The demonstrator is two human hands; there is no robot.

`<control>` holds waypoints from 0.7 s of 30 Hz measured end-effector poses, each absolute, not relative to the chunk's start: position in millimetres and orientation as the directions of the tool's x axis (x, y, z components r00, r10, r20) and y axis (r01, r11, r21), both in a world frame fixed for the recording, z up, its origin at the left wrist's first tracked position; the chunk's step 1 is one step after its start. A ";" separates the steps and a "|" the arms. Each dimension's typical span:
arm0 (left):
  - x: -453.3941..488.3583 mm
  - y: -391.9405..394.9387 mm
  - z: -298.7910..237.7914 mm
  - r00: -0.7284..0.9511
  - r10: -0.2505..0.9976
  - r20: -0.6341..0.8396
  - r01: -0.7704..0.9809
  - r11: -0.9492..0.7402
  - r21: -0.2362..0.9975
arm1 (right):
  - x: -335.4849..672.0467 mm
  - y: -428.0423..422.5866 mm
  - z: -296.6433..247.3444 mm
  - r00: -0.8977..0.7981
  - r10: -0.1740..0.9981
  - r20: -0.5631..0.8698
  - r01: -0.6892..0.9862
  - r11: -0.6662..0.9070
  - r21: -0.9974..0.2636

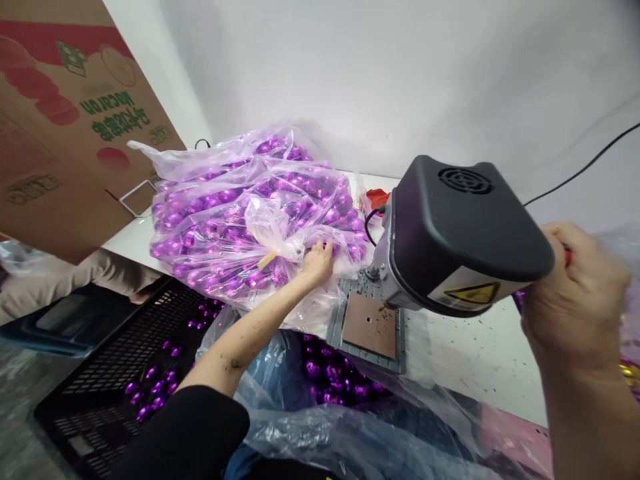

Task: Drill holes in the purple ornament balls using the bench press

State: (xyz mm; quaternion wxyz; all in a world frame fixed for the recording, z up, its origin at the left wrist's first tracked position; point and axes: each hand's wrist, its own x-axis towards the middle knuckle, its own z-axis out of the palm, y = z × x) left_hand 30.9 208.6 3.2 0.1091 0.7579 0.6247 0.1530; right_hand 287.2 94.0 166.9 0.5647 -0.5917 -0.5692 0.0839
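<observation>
A clear plastic bag (pixel 240 193) full of shiny purple balls lies on the white table, its gathered top bunched towards me. My left hand (pixel 319 263) is at the bag's near right side, fingers curled against the plastic. A purple glint shows at its fingertips, but I cannot make out what they hold. My right hand (pixel 580 293) is wrapped round the handle at the right of a black bench drill press (pixel 465 227); a bit of red shows by its fingers. Beneath the machine head, a brown board (pixel 370 327) with a small hole lies on the grey metal base (pixel 400 360).
A black crate (pixel 75 393) with loose purple balls stands at lower left. More purple balls (pixel 330 373) lie in plastic over my lap. A large cardboard box (pixel 75 120) rises at left, near another person's leg (pixel 75 283). A black cable (pixel 585 167) runs along the wall.
</observation>
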 end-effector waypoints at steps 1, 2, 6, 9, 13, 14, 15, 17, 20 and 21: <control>35.3 217.3 -1.2 0.157 0.983 0.093 0.916 -0.180 0.359 | 286.8 94.1 167.6 0.340 0.771 0.539 0.569 0.287 -0.770; 38.6 223.7 -4.4 0.148 0.985 0.089 0.915 -0.171 0.364 | 286.5 94.4 168.2 0.336 0.771 0.540 0.568 0.292 -0.770; 39.4 234.0 -5.5 0.146 0.988 0.050 0.890 -0.153 0.430 | 285.9 95.6 169.3 0.321 0.773 0.547 0.556 0.314 -0.769; 26.7 226.8 6.4 0.155 0.988 0.013 0.852 -0.140 0.504 | 286.4 95.5 171.1 0.298 0.776 0.555 0.559 0.330 -0.761; -0.8 187.5 37.4 0.254 0.963 -0.086 0.563 -0.076 0.823 | 286.5 94.6 174.7 0.272 0.780 0.563 0.578 0.335 -0.744; -7.1 173.0 46.2 0.296 0.947 -0.125 0.391 -0.001 0.921 | 286.3 94.6 175.2 0.269 0.782 0.563 0.577 0.338 -0.744; -12.4 157.6 54.2 0.342 0.927 -0.153 0.244 0.070 0.967 | 286.1 94.8 175.3 0.265 0.780 0.567 0.565 0.351 -0.747; -19.3 126.2 65.1 0.447 0.871 -0.202 0.056 0.198 0.979 | 285.8 95.6 174.7 0.254 0.774 0.579 0.519 0.396 -0.757; -21.4 84.8 57.3 0.721 0.619 -0.310 0.104 0.345 0.933 | 285.7 97.0 173.1 0.234 0.787 0.570 0.456 0.429 -0.780; -20.5 73.9 46.2 0.800 0.475 -0.365 0.195 0.370 0.908 | 285.7 97.4 172.7 0.228 0.796 0.561 0.452 0.424 -0.785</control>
